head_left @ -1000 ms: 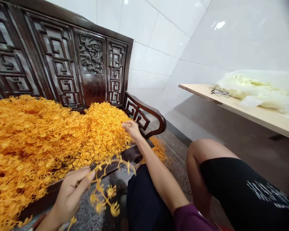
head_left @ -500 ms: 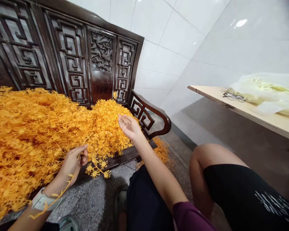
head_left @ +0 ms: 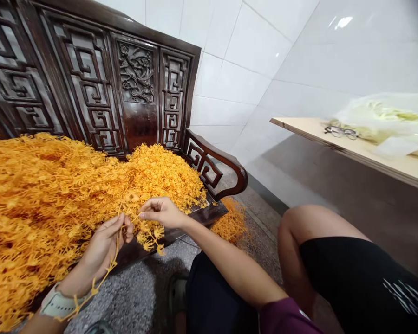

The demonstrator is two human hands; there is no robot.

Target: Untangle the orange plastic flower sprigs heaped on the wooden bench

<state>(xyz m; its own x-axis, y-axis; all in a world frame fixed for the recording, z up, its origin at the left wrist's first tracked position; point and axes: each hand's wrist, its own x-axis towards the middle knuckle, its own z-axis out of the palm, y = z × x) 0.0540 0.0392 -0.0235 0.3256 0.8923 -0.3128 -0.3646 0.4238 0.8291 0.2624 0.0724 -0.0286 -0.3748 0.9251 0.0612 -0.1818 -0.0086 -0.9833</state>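
A big heap of orange plastic flower sprigs (head_left: 48,190) covers the seat of a dark carved wooden bench (head_left: 90,88). My left hand (head_left: 102,250) pinches the stem of one orange sprig (head_left: 144,229) at the bench's front edge. The stem trails down past my wrist, which wears a pale watch (head_left: 57,304). My right hand (head_left: 162,212) is right beside the left, fingers curled, its fingertips touching the flower end of the same sprig.
The bench's armrest (head_left: 218,169) curves at the right, with spilled orange pieces (head_left: 231,222) on the speckled floor below. A light wooden table (head_left: 362,150) at the right holds eyeglasses (head_left: 341,132) and pale plastic bags (head_left: 390,123). My knees in black shorts (head_left: 351,278) fill the lower right.
My right hand left the pile's right end, opened palm up, then came back to the sprig in my left hand. The left hand lifted the sprig toward the bench edge.
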